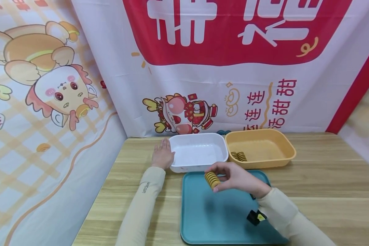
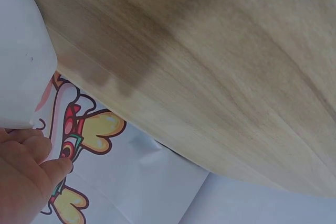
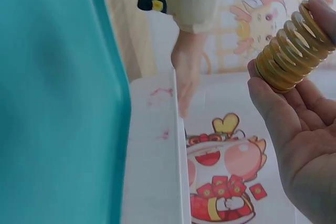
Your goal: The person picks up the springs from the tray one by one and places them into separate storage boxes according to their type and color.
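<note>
From the head, the right hand (image 1: pixel 238 179) has a spring (image 1: pixel 212 180) up in the air over the far part of the blue tray (image 1: pixel 215 225). The hand is part closed, with the spring pinched end to end between thumb and finger, maybe so it can't slip or roll. The left hand (image 1: pixel 163 155) is open and lies on the left side of the white box (image 1: pixel 187 168), perhaps to stop it sliding on the bench (image 1: pixel 332 191). The orange box (image 1: pixel 267 164) sits to the right, with two springs (image 1: pixel 238 156) in its near left corner.

From the left wrist, the left hand's fingers are by the white box's edge, but I can't tell how hard they press.

From the right wrist, the spring's rings show well, and it touches nothing but the hand.
</note>
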A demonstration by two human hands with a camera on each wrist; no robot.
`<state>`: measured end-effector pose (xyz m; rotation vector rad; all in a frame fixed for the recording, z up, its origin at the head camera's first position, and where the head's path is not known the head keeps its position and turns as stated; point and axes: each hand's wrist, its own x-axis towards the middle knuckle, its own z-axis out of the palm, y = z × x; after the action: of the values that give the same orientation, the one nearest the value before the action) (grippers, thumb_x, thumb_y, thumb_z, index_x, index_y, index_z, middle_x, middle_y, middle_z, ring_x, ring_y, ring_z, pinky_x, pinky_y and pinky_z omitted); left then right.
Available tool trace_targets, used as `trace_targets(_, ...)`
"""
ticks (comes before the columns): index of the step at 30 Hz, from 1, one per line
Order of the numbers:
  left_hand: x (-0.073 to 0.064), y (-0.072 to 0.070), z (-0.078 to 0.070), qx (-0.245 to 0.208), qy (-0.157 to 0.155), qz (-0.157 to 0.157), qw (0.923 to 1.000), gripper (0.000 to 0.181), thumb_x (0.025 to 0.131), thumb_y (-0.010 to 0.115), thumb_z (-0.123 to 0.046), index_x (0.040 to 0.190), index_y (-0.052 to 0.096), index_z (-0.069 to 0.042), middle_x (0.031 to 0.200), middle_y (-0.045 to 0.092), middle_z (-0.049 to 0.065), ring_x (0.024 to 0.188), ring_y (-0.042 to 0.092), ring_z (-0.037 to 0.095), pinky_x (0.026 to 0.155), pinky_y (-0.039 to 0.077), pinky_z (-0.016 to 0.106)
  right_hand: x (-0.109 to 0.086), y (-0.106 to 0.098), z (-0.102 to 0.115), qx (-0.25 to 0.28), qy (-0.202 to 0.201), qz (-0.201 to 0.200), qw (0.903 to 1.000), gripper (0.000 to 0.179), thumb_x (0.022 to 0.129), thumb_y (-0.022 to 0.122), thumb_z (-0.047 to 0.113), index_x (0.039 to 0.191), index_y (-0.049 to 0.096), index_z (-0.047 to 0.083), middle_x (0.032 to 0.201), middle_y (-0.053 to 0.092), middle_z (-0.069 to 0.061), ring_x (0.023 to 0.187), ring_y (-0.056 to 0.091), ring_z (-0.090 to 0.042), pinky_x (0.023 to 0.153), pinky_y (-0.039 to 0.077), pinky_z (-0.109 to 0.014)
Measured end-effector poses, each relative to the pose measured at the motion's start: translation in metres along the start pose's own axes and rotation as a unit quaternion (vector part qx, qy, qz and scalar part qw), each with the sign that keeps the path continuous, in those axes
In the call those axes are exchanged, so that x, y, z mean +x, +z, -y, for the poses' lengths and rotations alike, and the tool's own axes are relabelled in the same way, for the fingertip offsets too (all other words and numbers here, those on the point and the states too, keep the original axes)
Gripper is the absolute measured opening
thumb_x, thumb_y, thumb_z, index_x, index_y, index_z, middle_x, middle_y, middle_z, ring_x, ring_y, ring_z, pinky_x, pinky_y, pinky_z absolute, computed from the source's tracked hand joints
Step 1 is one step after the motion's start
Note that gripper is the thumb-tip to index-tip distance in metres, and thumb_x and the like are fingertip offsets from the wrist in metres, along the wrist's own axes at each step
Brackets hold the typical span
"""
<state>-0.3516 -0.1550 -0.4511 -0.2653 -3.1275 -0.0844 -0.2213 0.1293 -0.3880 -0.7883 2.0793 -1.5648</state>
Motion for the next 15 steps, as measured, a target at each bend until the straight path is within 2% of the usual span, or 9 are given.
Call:
trace_targets(8, 0.000, 0.002, 0.000, 0.000, -0.002, 0.000, 1.0000, 0.064, 0.101, 0.036, -0.033, 0.147, 0.017, 0.008, 0.154, 0.015, 0.020, 0.142, 0.011, 0.031, 0.114, 0.010, 0.049, -0.007, -0.010, 0.000, 0.006, 0.001, -0.025, 0.9997, 0.051, 0.078, 0.078, 0.015, 0.124, 0.058, 0.007, 0.118, 0.055, -0.015, 0.104, 0.053, -0.032, 0.086, 0.053, -0.032)
trace_targets(15, 0.001, 0.001, 0.000, -0.001, -0.002, 0.001, 1.0000, 0.064, 0.101, 0.036, -0.033, 0.147, 0.017, 0.008, 0.154, 0.014, 0.021, 0.142, 0.011, 0.032, 0.114, 0.010, 0.049, -0.014, -0.021, 0.001, 0.004, 0.011, -0.052, 0.9985, 0.053, 0.079, 0.077, 0.016, 0.126, 0.054, 0.001, 0.120, 0.057, -0.015, 0.108, 0.051, -0.033, 0.085, 0.053, -0.032)
